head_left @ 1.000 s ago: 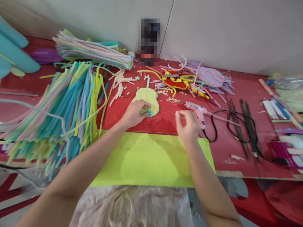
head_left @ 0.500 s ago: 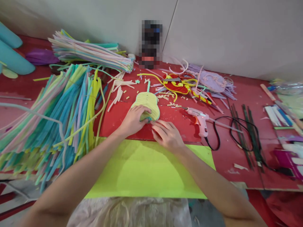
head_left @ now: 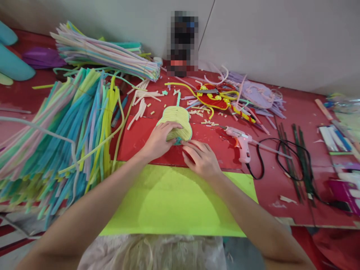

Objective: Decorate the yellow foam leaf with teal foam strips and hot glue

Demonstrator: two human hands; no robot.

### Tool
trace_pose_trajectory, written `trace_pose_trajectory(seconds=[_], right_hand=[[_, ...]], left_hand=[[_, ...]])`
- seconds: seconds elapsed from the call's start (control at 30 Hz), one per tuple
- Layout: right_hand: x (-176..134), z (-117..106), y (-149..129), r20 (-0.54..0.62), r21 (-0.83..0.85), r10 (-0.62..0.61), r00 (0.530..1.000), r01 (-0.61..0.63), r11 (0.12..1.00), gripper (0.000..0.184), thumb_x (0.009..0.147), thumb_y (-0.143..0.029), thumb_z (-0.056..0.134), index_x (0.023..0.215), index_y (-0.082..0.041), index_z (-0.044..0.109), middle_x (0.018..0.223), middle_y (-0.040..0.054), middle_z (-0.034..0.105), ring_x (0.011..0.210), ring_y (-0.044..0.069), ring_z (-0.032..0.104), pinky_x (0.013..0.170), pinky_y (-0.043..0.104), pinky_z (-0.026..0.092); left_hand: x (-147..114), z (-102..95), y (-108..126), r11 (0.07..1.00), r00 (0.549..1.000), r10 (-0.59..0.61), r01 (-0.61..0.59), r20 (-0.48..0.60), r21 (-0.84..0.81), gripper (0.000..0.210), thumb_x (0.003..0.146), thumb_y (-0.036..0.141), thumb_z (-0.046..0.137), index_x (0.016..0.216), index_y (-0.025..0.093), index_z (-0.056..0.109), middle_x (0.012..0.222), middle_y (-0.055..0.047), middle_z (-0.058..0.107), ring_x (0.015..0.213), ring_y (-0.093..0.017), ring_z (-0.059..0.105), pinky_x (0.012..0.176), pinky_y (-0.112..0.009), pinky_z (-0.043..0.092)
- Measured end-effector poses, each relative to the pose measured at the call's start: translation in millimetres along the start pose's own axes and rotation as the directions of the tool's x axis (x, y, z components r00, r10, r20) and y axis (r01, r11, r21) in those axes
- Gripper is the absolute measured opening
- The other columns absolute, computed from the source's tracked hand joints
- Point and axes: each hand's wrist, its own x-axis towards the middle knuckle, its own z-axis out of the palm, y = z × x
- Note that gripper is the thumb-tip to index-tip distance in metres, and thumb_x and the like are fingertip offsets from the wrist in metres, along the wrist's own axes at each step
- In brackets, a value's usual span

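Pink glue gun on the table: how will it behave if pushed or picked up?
Pink glue gun probably won't roll: it lies on its side, pistol-shaped. The black cord at its handle will likely drag. The long glue stick jutting out behind may catch.

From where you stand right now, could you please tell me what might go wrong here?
The pink glue gun lies near the right hand; a sideways sweep might brush its bare nozzle, which could be hot, though heat cannot be seen.
Its black cord loops among dark rods, so pulling the gun could drag them.
Small pale scraps lie beside the yellow piece under the left hand and might catch on it.
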Motion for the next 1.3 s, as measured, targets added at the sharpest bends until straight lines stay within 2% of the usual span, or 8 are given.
trace_pose_trajectory(seconds=[0.17,0.4,0.67,0.8,1.1,1.3], right_hand=[[0.2,2.2,1.4,-0.034,-0.03,-0.028,0.999,0.027,0.999,0.023,0.088,-0.017,0.053,0.11,-0.018,0.058,0.121,0.0075,0.065,0.116,0.022,0.054,0.092,0.037,0.047],[2.0,3.2,0.9,-0.019,-0.025,-0.034,0.999,0.034,0.999,0.022,0.088,-0.015,0.053,0.109,-0.018,0.058,0.119,0.0072,0.066,0.119,0.023,0.053,0.094,0.038,0.047],[4.0,3.2,-0.3,-0.033,0.007,-0.036,0.999,0.036,0.999,0.028,0.088,-0.015,0.052,0.116,-0.018,0.055,0.123,0.008,0.063,0.124,0.023,0.049,0.1,0.042,0.044],[5.6,3.0,-1.2,0.016,0.056,-0.002,1.0,0.001,0.998,0.031,0.089,-0.015,0.049,0.12,-0.018,0.053,0.126,0.0087,0.061,0.129,0.024,0.045,0.104,0.045,0.042],[4.8,5.5,0.1,0.044,0.052,-0.004,0.999,0.002,0.999,0.031,0.089,-0.012,0.046,0.119,-0.019,0.053,0.126,0.0075,0.061,0.126,0.023,0.048,0.106,0.046,0.04],[2.7,4.9,-0.7,-0.094,0.054,0.034,0.995,-0.029,0.998,0.037,0.088,-0.011,0.048,0.124,-0.02,0.048,0.127,0.0082,0.061,0.127,0.022,0.047,0.104,0.044,0.043]], left_hand=[[-0.3,0.9,-1.9,1.0,1.0,-0.007,0.007,-0.001,0.004,0.044,0.074,0.006,0.058,0.115,0.021,0.056,0.12,-0.005,0.06,0.116,-0.021,0.052,0.102,-0.041,0.04],[-0.8,0.5,-1.1,1.0,0.999,-0.013,0.012,0.031,0.026,0.045,0.075,0.005,0.056,0.117,0.022,0.055,0.125,-0.004,0.058,0.12,-0.021,0.05,0.103,-0.042,0.038],[-0.7,0.7,0.0,0.999,0.999,-0.03,0.029,0.017,0.022,0.045,0.075,0.004,0.055,0.116,0.022,0.054,0.125,-0.004,0.058,0.12,-0.021,0.05,0.103,-0.041,0.038],[-0.6,0.0,-0.6,1.0,0.999,-0.025,0.024,0.035,0.019,0.047,0.074,0.003,0.054,0.117,0.023,0.054,0.128,-0.004,0.057,0.122,-0.02,0.048,0.105,-0.042,0.037],[-1.2,0.9,-1.9,0.999,0.999,-0.025,0.025,0.029,0.021,0.047,0.074,0.002,0.052,0.115,0.023,0.055,0.128,-0.004,0.057,0.123,-0.021,0.048,0.105,-0.043,0.037],[-0.6,1.0,-2.0,1.0,1.0,-0.023,0.023,0.02,0.005,0.046,0.074,0.002,0.052,0.115,0.022,0.054,0.126,-0.004,0.058,0.121,-0.02,0.05,0.105,-0.042,0.037]])
